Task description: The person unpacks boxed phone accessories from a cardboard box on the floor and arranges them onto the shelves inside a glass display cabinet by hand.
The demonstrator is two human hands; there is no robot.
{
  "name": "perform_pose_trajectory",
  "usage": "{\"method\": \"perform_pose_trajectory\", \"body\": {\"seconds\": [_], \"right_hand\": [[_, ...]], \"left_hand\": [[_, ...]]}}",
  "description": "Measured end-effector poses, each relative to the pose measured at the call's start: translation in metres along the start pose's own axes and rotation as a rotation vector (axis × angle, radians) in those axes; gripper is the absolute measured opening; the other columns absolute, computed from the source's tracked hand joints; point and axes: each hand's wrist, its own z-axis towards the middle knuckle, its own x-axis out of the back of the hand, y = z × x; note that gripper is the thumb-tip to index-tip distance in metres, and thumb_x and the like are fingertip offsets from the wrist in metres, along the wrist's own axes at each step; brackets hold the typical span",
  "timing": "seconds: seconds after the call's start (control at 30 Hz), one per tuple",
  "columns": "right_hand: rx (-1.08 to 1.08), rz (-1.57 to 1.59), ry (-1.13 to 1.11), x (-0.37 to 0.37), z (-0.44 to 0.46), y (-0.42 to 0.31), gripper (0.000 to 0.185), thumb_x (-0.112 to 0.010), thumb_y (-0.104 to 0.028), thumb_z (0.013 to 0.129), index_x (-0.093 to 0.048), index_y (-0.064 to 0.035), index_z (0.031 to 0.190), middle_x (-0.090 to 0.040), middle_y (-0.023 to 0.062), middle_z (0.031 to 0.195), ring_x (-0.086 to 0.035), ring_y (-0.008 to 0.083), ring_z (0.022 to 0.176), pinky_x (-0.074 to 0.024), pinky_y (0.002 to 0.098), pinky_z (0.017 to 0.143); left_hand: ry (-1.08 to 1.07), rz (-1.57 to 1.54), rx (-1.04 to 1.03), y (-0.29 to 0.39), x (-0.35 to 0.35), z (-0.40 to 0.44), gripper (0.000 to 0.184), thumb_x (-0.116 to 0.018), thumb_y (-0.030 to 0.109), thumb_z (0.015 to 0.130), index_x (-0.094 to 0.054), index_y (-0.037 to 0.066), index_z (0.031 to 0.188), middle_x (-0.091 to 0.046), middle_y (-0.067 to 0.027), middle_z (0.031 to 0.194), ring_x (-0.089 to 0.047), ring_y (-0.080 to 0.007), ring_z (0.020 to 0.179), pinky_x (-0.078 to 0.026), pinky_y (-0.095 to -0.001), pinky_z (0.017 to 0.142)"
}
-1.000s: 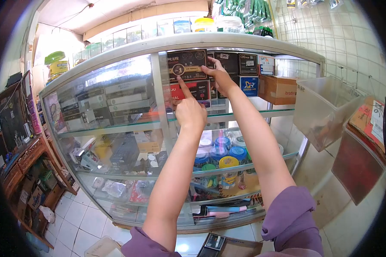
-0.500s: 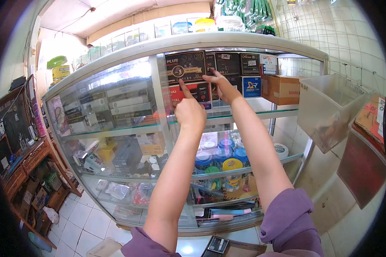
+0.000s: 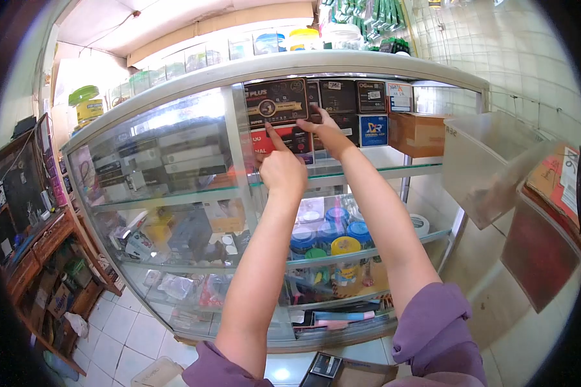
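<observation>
A black box (image 3: 277, 98) stands upper middle, above a red box (image 3: 297, 140), dark boxes (image 3: 339, 98) to its right, a cabinet post (image 3: 237, 122) just left. Its lettered front faces the camera, long axis near level. Left hand (image 3: 283, 171): index extended at its lower edge, others curled. Right hand (image 3: 328, 134): by its lower right corner; whether that grip clasps, I cannot tell.

Black box (image 3: 277, 97), gold band, PLUS lettering, front facing outward, just above a red box (image 3: 298, 140)
</observation>
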Motion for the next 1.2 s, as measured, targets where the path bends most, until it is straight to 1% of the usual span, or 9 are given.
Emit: {"method": "perform_pose_trajectory", "body": {"seconds": [0.07,0.1,0.23,0.4,0.53,0.73,0.87,1.07,1.2], "right_hand": [[-0.007,-0.345,0.060,-0.002,-0.017,-0.008,0.116,-0.085,-0.047,0.066,-0.019,0.0056,0.146,-0.052,0.0230,0.132,-0.052,0.0277,0.121,-0.0407,0.0361,0.101],[0.033,-0.519,0.035,0.005,-0.012,0.011,0.129,-0.086,-0.056,0.059,-0.015,0.0090,0.145,-0.050,0.0281,0.132,-0.051,0.0318,0.124,-0.0398,0.0368,0.103],[0.374,-1.167,0.144,-0.013,-0.112,-0.021,0.053,-0.063,-0.031,0.084,-0.047,-0.0076,0.128,-0.057,0.0188,0.122,-0.055,0.0379,0.113,-0.0438,0.0503,0.093],[0.466,-1.167,0.131,-0.009,-0.273,-0.034,0.046,-0.064,-0.027,0.082,-0.052,-0.0097,0.123,-0.056,0.0133,0.123,-0.050,0.0327,0.119,-0.0351,0.0479,0.101],[0.212,-1.115,0.183,0.010,-0.409,-0.025,0.040,-0.065,-0.024,0.081,-0.057,-0.0114,0.118,-0.058,0.0122,0.118,-0.052,0.0301,0.116,-0.0320,0.0463,0.101],[-0.215,-0.923,0.221,0.015,-0.577,0.074,0.030,-0.066,-0.014,0.079,-0.061,-0.0067,0.108,-0.059,0.0157,0.110,-0.058,0.0341,0.098,-0.0479,0.0410,0.083],[-0.516,-0.758,0.121,-0.022,-0.657,0.140,0.034,-0.065,-0.012,0.079,-0.060,-0.0057,0.112,-0.058,0.0167,0.112,-0.057,0.0339,0.101,-0.0473,0.0432,0.088],[-0.718,-0.809,-0.273,-0.074,-0.706,0.214,0.055,-0.063,-0.024,0.084,-0.049,-0.0267,0.137,-0.047,0.0152,0.136,-0.050,0.0341,0.120,-0.0418,0.0467,0.098],[-0.690,-1.050,-0.495,-0.112,-0.739,0.241,0.066,-0.064,-0.032,0.084,-0.038,-0.0349,0.144,-0.038,0.0119,0.145,-0.040,0.0340,0.130,-0.0322,0.0561,0.103]], "left_hand": [[-0.094,-0.048,0.089,0.004,0.007,-0.005,0.101,-0.064,0.033,0.082,0.003,0.002,0.151,-0.051,-0.0479,0.110,-0.058,-0.0520,0.104,-0.053,-0.0494,0.084],[-0.103,-0.051,0.084,0.003,0.006,-0.009,0.101,-0.064,0.033,0.082,0.003,0.002,0.151,-0.051,-0.0479,0.110,-0.058,-0.0520,0.104,-0.053,-0.0494,0.084],[0.033,-0.234,-0.108,-0.013,-0.001,-0.044,0.051,-0.054,0.031,0.092,-0.050,0.001,0.132,-0.040,-0.0335,0.136,-0.040,-0.0457,0.128,-0.037,-0.0499,0.105],[0.169,-0.422,-0.568,-0.032,0.033,-0.172,0.045,-0.061,0.014,0.083,-0.053,0.003,0.126,-0.046,-0.0207,0.134,-0.046,-0.0389,0.123,-0.039,-0.0466,0.103],[-0.147,-0.719,-0.380,-0.059,0.044,-0.305,0.046,-0.058,0.007,0.081,-0.053,0.007,0.127,-0.049,-0.0190,0.130,-0.048,-0.0383,0.120,-0.039,-0.0454,0.101],[-0.510,-0.739,0.095,-0.117,0.000,-0.502,0.043,-0.058,0.008,0.083,-0.053,0.001,0.125,-0.054,-0.0221,0.118,-0.052,-0.0385,0.111,-0.044,-0.0420,0.094],[-0.865,-0.500,0.791,-0.143,-0.030,-0.622,0.056,-0.066,0.018,0.078,-0.050,-0.009,0.123,-0.054,-0.0302,0.119,-0.053,-0.0411,0.112,-0.043,-0.0440,0.097],[-0.884,-0.476,0.783,-0.163,-0.051,-0.718,0.054,-0.066,0.022,0.077,-0.054,-0.012,0.117,-0.062,-0.0309,0.105,-0.061,-0.0419,0.100,-0.045,-0.0449,0.092],[-0.772,-0.550,1.152,-0.148,-0.047,-0.721,0.047,-0.064,0.020,0.078,-0.055,-0.014,0.109,-0.065,-0.0273,0.100,-0.063,-0.0390,0.092,-0.048,-0.0443,0.086]]}}
